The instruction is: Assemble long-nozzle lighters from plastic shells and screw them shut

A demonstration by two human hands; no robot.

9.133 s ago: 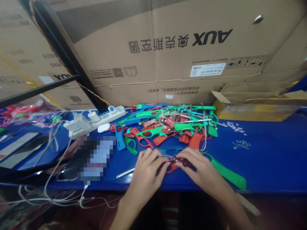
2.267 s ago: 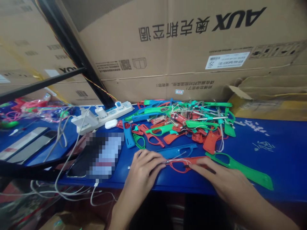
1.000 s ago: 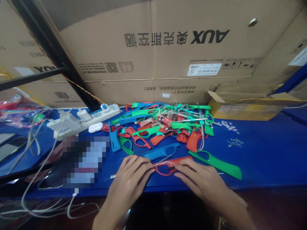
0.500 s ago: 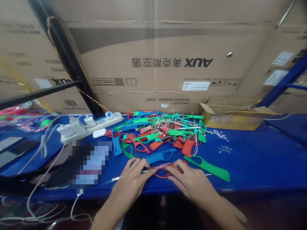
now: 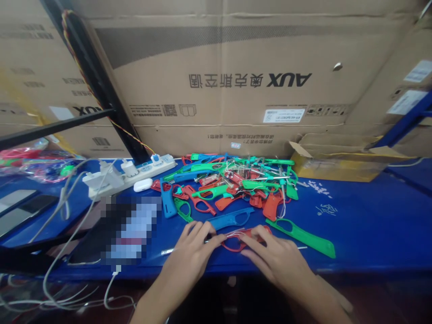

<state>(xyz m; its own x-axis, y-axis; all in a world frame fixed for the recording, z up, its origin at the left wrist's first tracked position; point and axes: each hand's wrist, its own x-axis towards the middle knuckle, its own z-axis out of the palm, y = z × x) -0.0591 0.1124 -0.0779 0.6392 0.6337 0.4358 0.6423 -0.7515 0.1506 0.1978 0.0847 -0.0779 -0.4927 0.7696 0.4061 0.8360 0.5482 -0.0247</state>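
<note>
A red plastic lighter casing with a looped trigger guard lies at the table's front, with thin white wires along its top. My left hand is closed around a slim metal tube, whose end sticks out to the left; its thumb and index finger meet at the casing's left end. My right hand grips the casing's right part, fingers bent over it and hiding much of it. A thin metal rod shows beyond the right hand. Just behind lies a blue casing half; a green one is to the right.
A heap of red, green and blue casings with metal tubes is behind my hands. An open carton stands back right, near small white pieces. Left are a power strip, cables and phones. Large cardboard boxes form the back.
The camera view has shifted slightly, so the scene sits a little further right. Both hands stay at the red casing with nearly the same grip.
</note>
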